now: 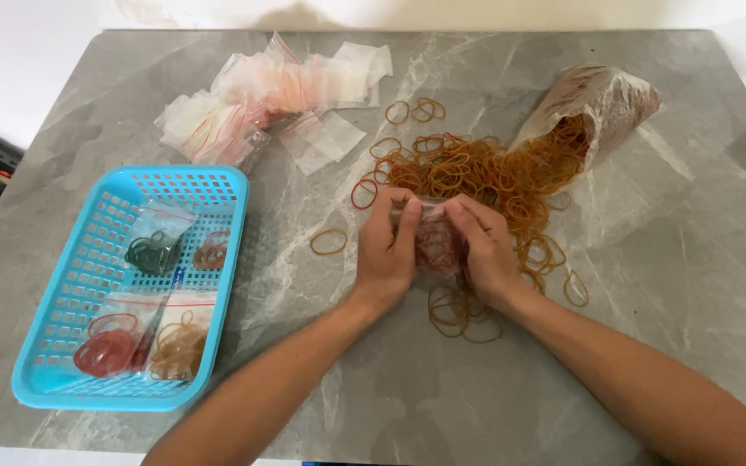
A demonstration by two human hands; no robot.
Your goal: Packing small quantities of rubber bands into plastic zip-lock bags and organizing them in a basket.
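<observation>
We pinch a small bag point(435, 242) of bands between both hands, left hand point(386, 250) and right hand point(481, 250) closed on its top, above the band pile point(477, 177). Loose bands could slip out if our pinch shifts before the mouth seals.

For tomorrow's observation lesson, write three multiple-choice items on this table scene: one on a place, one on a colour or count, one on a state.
1. Where does the blue perforated plastic basket sit?
A. On the table's left
B. On the table's right
C. Under the hands

2. How many filled small clear bags lie in the basket?
A. One
B. Four
C. Nine

3. What state is the large clear plastic bag of tan rubber bands in?
A. Tied shut
B. Open, bands spilling out
C. Empty

Answers: 1 A, it lies left of the left hand. 2 B, four bags show inside. 3 B, bands spread from its mouth toward the right hand.
</observation>
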